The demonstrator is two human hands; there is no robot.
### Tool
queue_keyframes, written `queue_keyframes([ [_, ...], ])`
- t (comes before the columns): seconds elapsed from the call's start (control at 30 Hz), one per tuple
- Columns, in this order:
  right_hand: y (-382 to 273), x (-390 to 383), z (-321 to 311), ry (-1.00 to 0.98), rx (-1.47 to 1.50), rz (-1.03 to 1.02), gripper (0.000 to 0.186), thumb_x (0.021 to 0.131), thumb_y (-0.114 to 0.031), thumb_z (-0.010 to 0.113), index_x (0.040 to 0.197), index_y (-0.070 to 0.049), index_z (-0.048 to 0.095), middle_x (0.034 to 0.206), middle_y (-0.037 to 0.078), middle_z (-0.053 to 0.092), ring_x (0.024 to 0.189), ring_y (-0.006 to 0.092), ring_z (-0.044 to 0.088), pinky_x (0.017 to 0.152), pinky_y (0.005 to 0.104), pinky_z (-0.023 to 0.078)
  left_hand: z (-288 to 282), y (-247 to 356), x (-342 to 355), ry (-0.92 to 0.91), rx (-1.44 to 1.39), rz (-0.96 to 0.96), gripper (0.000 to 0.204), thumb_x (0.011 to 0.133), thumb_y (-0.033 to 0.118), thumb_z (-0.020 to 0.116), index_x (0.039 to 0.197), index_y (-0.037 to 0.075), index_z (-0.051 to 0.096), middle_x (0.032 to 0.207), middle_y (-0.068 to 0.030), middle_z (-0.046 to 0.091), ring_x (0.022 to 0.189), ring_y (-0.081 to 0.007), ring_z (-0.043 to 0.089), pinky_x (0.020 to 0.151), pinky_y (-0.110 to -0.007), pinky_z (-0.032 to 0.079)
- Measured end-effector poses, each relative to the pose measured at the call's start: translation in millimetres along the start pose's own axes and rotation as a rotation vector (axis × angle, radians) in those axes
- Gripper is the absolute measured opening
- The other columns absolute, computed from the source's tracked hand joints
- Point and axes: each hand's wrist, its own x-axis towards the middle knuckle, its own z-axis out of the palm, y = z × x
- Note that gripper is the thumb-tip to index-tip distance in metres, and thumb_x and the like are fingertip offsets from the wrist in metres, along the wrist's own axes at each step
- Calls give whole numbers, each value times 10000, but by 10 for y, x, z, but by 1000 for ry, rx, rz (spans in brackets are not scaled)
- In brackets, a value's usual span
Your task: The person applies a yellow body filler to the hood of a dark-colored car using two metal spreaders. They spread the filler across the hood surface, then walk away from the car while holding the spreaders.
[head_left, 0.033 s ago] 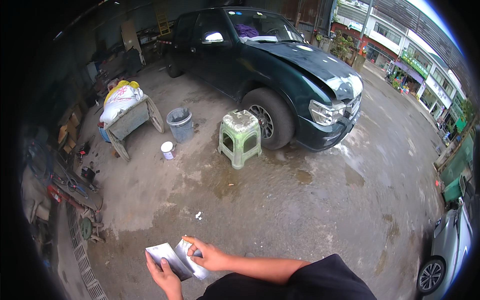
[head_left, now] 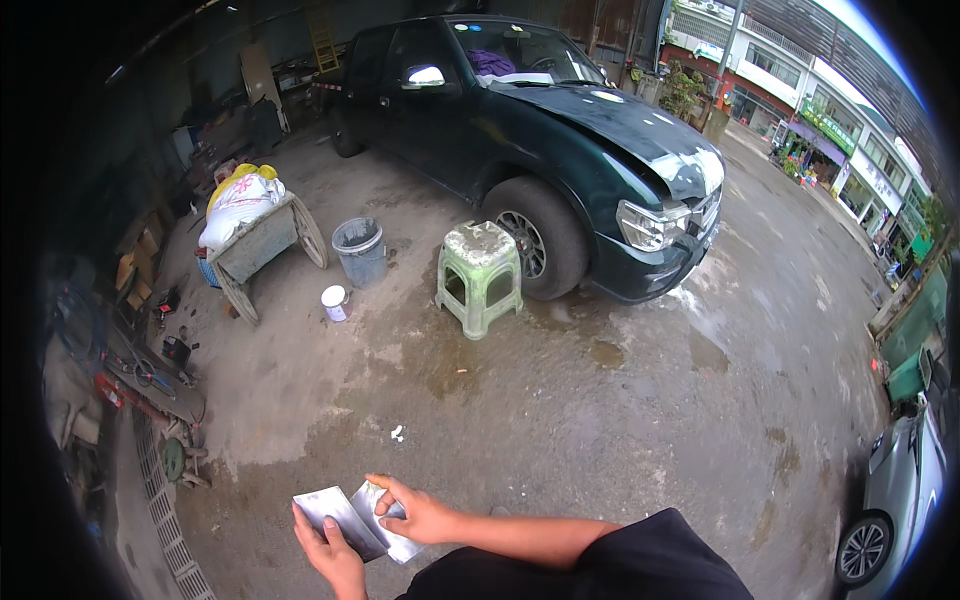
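Observation:
Both hands are low in the view, close together in front of my body. My left hand [head_left: 335, 562] is closed on a flat, rectangular metal putty scraper [head_left: 338, 513], with the thumb on its face and the fingers along its outer edge. A second metal putty scraper [head_left: 400, 545] is gripped by my right hand [head_left: 418, 516], whose index finger reaches toward its far edge. The two shiny plates lie side by side and tilt toward each other; I cannot tell whether their edges touch. Pale smears mark the corner of the right scraper.
A dark green pickup [head_left: 560, 150] stands ahead. Before its front wheel is a dirty green plastic stool [head_left: 480, 275]. Left of that are a grey bucket [head_left: 362, 255], a small white tin [head_left: 336, 303] and a handcart [head_left: 262, 245] bearing sacks. A silver car [head_left: 905, 480] sits at right.

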Motion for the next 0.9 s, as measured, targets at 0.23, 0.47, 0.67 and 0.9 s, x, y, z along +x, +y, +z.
queue_keyframes([
  [0.23, -28, -51, -190, -91, 206, 175, 782, 867, -113, 657, 1508, -85, 209, 876, 47, 653, 838, 160, 624, 933, 348, 442, 257, 349, -86, -128, 315, 260, 556, 906, 82, 496, 1431, -31, 352, 1086, -208, 501, 980, -351, 525, 898, -423, 419],
  [0.47, 92, 55, -774, 127, 265, 173, 743, 864, -116, 671, 1484, -85, 263, 890, 49, 658, 830, 152, 624, 831, 328, 477, 400, 311, -107, -401, 390, 303, 573, 864, 55, 499, 1417, -30, 376, 1052, -198, 510, 949, -328, 529, 885, -394, 423],
  [0.67, -41, 173, -1435, 90, -12, 135, 677, 855, -30, 591, 1465, -111, 308, 1060, 99, 640, 1015, 276, 620, 880, 365, 474, 533, -249, 7, -334, -317, -249, 500, 859, 23, 478, 1356, -29, 463, 1129, -24, 561, 1035, -144, 530, 927, -278, 402],
  [0.9, -81, 193, -1766, 45, -173, 95, 667, 791, 62, 526, 1421, -111, 394, 1353, 159, 476, 1265, 349, 469, 1038, 398, 399, 895, -24, 64, -364, -685, -683, 452, 872, 33, 505, 1318, -28, 466, 1169, -112, 595, 1041, -203, 580, 917, -311, 459],
])
